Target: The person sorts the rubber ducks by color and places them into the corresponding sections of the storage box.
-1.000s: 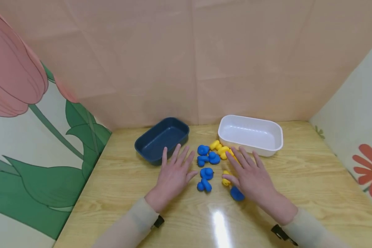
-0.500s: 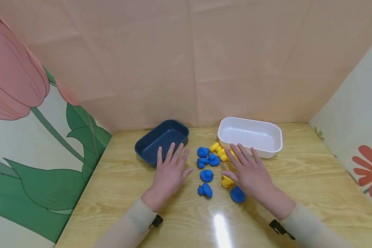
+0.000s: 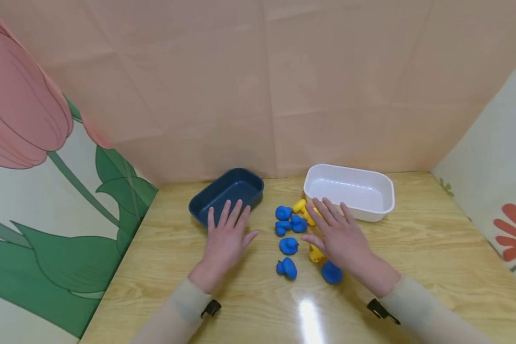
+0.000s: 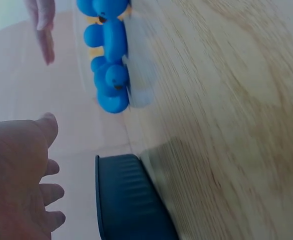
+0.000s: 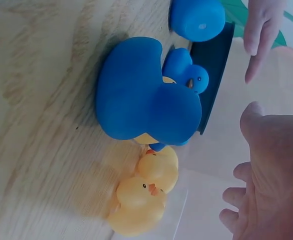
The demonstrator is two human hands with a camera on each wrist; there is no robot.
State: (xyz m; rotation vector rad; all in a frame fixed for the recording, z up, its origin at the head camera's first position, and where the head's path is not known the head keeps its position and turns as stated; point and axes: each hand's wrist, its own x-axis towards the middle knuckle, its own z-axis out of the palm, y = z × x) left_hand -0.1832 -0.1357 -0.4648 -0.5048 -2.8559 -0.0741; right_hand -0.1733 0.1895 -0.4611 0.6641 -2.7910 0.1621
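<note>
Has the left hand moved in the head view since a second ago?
Yes: judged against the dark blue tray, the left hand has shifted toward the left of the picture.

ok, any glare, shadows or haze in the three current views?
Head: bright glare streak on the table, bottom, right of centre. Left wrist: hazy, with the backdrop washed out; shadow beside the dark bin. Right wrist: pale cast, yellow ducks faded compared with head; soft shadow by the nearest blue duck.
</note>
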